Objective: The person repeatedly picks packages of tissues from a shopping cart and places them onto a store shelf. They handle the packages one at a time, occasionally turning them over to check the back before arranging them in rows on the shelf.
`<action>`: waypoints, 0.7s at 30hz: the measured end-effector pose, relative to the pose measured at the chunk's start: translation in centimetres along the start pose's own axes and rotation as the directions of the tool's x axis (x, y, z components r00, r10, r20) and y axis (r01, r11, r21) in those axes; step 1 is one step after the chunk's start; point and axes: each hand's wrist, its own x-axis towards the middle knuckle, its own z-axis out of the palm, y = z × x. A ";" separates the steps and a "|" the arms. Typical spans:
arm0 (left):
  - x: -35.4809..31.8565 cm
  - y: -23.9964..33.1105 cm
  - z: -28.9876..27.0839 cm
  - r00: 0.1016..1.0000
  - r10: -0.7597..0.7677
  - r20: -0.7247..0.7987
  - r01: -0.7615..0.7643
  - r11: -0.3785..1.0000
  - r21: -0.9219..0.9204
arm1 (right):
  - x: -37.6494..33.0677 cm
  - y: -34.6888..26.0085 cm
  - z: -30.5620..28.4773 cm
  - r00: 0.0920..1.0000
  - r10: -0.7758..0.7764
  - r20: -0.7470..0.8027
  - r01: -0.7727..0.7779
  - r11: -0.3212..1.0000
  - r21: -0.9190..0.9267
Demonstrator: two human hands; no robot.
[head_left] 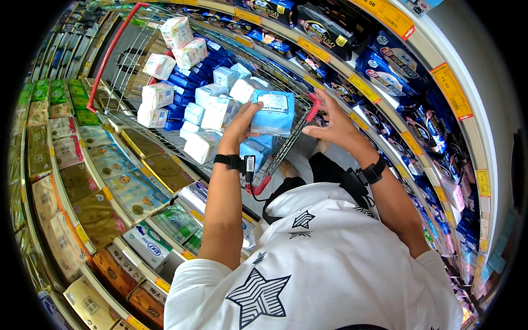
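My left hand grips a light-blue soft pack with a white label, thumb on its top face and the other fingers hidden beneath. The pack is over the near right part of a wire shopping cart. Empty, with fingers spread, my right hand is just right of the pack, beside the cart's red corner piece. Another light-blue pack lies in the cart under the held one. White packs, dark-blue packs and pastel-printed packs fill the basket.
Shelves of dark-blue packs with yellow price tags curve along the right. On the left, stepped shelves hold tissue packs in gold, green and white. The cart's red handle bar is at the far left.
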 end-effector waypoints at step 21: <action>-10.8 3.4 0.7 0.899 0.412 0.150 -0.401 0.911 -0.098 | -0.9 -3.3 3.7 0.999 0.008 0.031 -0.018 0.939 0.343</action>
